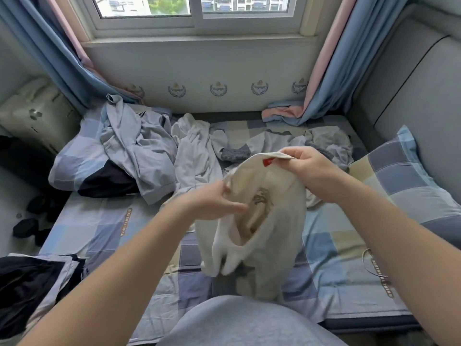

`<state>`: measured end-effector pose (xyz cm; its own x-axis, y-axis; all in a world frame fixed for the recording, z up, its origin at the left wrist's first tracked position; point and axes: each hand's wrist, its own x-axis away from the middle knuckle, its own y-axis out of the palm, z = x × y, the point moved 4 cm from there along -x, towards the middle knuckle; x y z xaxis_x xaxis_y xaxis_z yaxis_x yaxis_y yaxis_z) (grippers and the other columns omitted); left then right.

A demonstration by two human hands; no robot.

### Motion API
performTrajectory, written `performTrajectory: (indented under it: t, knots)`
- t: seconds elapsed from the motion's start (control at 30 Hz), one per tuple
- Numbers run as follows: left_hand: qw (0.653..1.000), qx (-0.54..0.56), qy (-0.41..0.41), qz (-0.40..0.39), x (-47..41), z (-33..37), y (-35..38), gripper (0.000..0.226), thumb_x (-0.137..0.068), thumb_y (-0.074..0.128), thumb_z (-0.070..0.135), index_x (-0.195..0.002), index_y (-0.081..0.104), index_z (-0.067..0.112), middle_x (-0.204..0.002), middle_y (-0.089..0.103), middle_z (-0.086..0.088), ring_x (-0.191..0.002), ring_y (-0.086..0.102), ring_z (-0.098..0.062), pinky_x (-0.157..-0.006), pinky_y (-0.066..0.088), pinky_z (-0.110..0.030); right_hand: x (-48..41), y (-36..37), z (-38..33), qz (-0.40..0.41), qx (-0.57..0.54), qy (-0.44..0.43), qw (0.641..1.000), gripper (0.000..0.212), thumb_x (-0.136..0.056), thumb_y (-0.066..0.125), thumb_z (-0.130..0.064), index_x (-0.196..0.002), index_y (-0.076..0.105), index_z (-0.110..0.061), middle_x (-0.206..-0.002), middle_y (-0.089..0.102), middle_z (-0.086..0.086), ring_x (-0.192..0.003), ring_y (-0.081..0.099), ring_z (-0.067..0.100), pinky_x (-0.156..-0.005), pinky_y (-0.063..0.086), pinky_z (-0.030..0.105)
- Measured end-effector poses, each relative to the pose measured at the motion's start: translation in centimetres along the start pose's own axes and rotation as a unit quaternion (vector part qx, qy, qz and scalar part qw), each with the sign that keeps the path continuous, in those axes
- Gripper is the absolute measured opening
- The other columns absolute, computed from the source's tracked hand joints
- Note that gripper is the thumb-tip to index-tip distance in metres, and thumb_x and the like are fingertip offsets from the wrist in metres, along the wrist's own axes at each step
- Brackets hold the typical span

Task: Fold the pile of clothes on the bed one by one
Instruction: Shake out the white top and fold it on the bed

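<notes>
While left hand (pixel 215 200) and right hand (pixel 304 171) pinch cream shirt (pixel 274 233) by its collar, unfolded: apparently folded stack (pixel 37 270) near left; far pile (pixel 139 148) outstanding; judged roughly midway.

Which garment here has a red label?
The cream shirt, held by left hand and right hand; red label at its collar; the grey clothes behind show none.

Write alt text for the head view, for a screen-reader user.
A person's left hand and right hand hold a cream shirt up by an open edge with a red label, above a checked bed. Unfolded grey and white clothes lie heaped behind it, under a window with blue curtains.
</notes>
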<state>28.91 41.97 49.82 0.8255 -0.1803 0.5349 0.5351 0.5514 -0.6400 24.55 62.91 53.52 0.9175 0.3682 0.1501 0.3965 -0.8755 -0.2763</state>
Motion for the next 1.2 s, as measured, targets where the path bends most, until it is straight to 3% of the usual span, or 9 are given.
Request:
performTrajectory:
  t: [0.07,0.17,0.23,0.3,0.4,0.6,0.8,1.03,1.2]
  knots:
    - [0.989,0.074,0.100,0.073,-0.2,2.2,1.1,0.068,-0.079,0.081,0.050,-0.132,0.046,0.028,-0.130,0.054,0.006,-0.120,0.051,-0.011,-0.102,0.045,-0.033,-0.5,0.5,-1.7,-0.022,0.067,-0.035,0.997,0.044,-0.088,0.065,-0.047,-0.096,0.073,-0.004,-0.077,0.052,0.011,-0.069,0.042,0.024,-0.060,0.027,0.038]
    - [0.944,0.171,0.198,0.200,-0.7,3.8,1.1,0.082,-0.072,0.086,0.045,-0.138,0.039,0.031,-0.120,0.056,0.010,-0.113,0.054,-0.006,-0.099,0.047,-0.030,-0.6,0.4,-4.0,-0.045,0.112,-0.069,0.990,0.063,-0.079,0.069,-0.059,-0.098,0.072,0.001,-0.077,0.052,0.010,-0.071,0.040,0.023,-0.063,0.029,0.040]
    - [0.937,0.192,0.211,0.203,-1.2,3.6,0.4,0.070,-0.074,0.084,0.044,-0.132,0.047,0.032,-0.104,0.063,0.013,-0.100,0.061,-0.003,-0.092,0.052,-0.031,-0.3,-0.4,-5.1,-0.072,0.137,-0.074,0.985,0.044,-0.083,0.074,-0.052,-0.097,0.077,-0.010,-0.077,0.055,0.009,-0.072,0.042,0.022,-0.067,0.034,0.039]
    - [0.944,0.156,0.241,0.165,-1.5,3.6,0.0,0.039,-0.074,0.075,0.051,-0.103,0.064,0.027,-0.089,0.068,0.009,-0.085,0.066,-0.015,-0.083,0.056,-0.045,0.1,-1.4,-5.7,-0.096,0.173,-0.070,0.978,0.027,-0.085,0.077,-0.044,-0.096,0.080,-0.020,-0.075,0.059,0.010,-0.071,0.046,0.020,-0.068,0.037,0.037]
    - [0.952,0.101,0.254,0.140,-1.6,3.9,-0.4,0.027,-0.086,0.074,0.037,-0.078,0.054,0.021,-0.075,0.054,0.007,-0.070,0.051,-0.015,-0.069,0.047,-0.037,0.6,-2.4,-6.1,-0.107,0.203,-0.070,0.971,0.009,-0.086,0.078,-0.021,-0.095,0.080,-0.019,-0.075,0.069,-0.003,-0.069,0.056,0.003,-0.066,0.044,0.019]
    - [0.961,0.024,0.199,0.191,-1.2,3.4,-2.3,0.028,-0.092,0.065,0.016,-0.075,0.043,0.018,-0.071,0.047,0.003,-0.062,0.040,-0.017,-0.055,0.034,-0.030,-0.6,-4.1,-3.5,-0.049,0.373,-0.035,0.926,0.017,-0.086,0.070,-0.010,-0.084,0.075,-0.026,-0.077,0.065,0.008,-0.065,0.052,0.014,-0.057,0.041,0.023]
    - [0.945,0.051,0.147,0.287,0.1,1.9,-6.0,0.016,-0.090,0.054,0.005,-0.081,0.049,0.017,-0.073,0.051,0.000,-0.063,0.043,-0.017,-0.054,0.034,-0.029,-2.2,-4.6,2.0,0.060,0.508,0.023,0.859,0.018,-0.087,0.057,-0.013,-0.071,0.062,-0.020,-0.077,0.056,-0.001,-0.080,0.058,0.028,-0.065,0.051,0.039]
    - [0.931,-0.050,0.091,0.351,1.0,-3.7,-8.7,0.015,-0.089,0.051,0.006,-0.084,0.059,0.018,-0.085,0.056,-0.001,-0.083,0.052,-0.021,-0.070,0.038,-0.029,-2.8,-5.0,3.5,0.081,0.307,0.035,0.947,0.020,-0.080,0.047,-0.004,-0.061,0.046,-0.001,-0.059,0.047,0.004,-0.059,0.041,0.021,-0.057,0.030,0.032]
    - [0.943,-0.044,0.013,0.328,0.3,-9.0,-7.0,0.019,-0.092,0.045,0.009,-0.087,0.059,0.019,-0.080,0.057,0.000,-0.078,0.055,-0.023,-0.062,0.035,-0.032,-2.4,-2.8,2.5,0.025,0.159,0.018,0.987,0.018,-0.087,0.040,-0.009,-0.070,0.046,-0.008,-0.066,0.039,0.006,-0.060,0.035,0.017,-0.056,0.026,0.031]
